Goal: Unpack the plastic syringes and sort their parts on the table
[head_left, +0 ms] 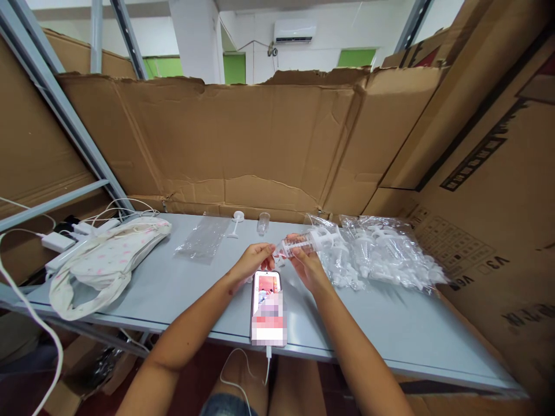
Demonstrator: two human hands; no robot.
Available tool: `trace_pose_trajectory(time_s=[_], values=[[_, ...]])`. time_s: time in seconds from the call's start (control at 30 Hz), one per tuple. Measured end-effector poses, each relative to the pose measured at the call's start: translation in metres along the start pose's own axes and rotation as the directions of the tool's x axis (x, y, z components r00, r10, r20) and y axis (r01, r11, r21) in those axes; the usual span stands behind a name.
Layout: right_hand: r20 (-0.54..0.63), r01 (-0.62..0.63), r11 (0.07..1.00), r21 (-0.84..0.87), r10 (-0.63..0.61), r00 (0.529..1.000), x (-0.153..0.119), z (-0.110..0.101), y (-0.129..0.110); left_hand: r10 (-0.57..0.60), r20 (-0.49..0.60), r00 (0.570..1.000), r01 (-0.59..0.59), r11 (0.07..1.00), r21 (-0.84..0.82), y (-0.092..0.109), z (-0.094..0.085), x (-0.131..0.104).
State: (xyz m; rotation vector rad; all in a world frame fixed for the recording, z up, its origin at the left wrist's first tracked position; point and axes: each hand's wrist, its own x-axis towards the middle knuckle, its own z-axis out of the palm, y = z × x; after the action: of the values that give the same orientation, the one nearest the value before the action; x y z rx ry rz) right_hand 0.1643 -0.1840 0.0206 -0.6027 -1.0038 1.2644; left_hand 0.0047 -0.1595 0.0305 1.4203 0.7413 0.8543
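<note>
Holding a clear plastic syringe (305,242) just below the frame's centre, your right hand (307,268) wraps its grip around it; your left hand (256,257) pinches its end, beyond the phone (267,306).

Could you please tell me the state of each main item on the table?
Clear syringe: held in right hand, left hand at its narrow end.
Smartphone: screen lit, cable plugged in.
White plunger: loose, outside any barrel.
Clear barrel: separate from that plunger.
Wrinkled plastic bag: lying flat.
Bagged plastic parts: packed in clear bags.
Cloth bag: slumped.
</note>
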Motion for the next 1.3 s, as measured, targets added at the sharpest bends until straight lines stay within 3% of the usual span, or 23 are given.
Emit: trace_pose_trajectory(time_s=[0.13,0.37,0.47,0.53,0.6,0.67,0.77,0.93,1.07,1.3], values=[[0.048,-0.002,1.000,-0.015,0.003,0.999,-0.002,0.000,-0.001,-0.106,0.060,0.993,0.109,0.993,-0.055,0.006,-0.007,-0.002],[0.138,-0.007,0.998,0.062,-0.002,0.990,-0.005,0.003,-0.003,-0.165,0.099,0.981,0.165,0.986,0.003,0.016,-0.019,-0.004],[0.141,0.021,0.996,0.087,-0.033,0.989,-0.004,-0.001,-0.006,-0.164,0.008,0.986,0.162,0.979,0.124,0.018,-0.026,-0.003],[0.113,0.053,0.994,0.097,-0.064,0.992,-0.002,-0.004,-0.009,-0.051,-0.188,0.981,0.117,0.925,0.362,0.016,-0.033,-0.001],[0.073,0.074,0.994,0.086,-0.081,0.994,0.000,-0.006,-0.010,0.161,-0.369,0.915,0.124,0.759,0.640,0.012,-0.043,0.001],[0.036,0.075,0.995,0.061,-0.077,0.996,0.001,-0.008,-0.009,0.309,-0.401,0.862,0.170,0.569,0.804,0.005,-0.052,0.005],[0.006,0.052,0.998,0.042,-0.052,0.999,0.002,-0.008,-0.006,0.266,-0.320,0.909,0.171,0.463,0.870,-0.008,-0.061,0.010],[-0.025,0.021,1.000,0.021,-0.021,0.999,0.002,-0.008,-0.003,0.155,-0.212,0.965,0.118,0.467,0.876,-0.022,-0.060,0.018],[-0.039,0.003,1.000,0.020,-0.003,0.999,0.003,-0.009,-0.002,0.126,-0.156,0.980,0.079,0.472,0.878,-0.023,-0.056,0.018],[-0.031,-0.004,1.000,0.027,0.005,1.000,0.002,-0.009,-0.003,0.085,-0.167,0.982,0.102,0.508,0.856,-0.018,-0.054,0.004]])
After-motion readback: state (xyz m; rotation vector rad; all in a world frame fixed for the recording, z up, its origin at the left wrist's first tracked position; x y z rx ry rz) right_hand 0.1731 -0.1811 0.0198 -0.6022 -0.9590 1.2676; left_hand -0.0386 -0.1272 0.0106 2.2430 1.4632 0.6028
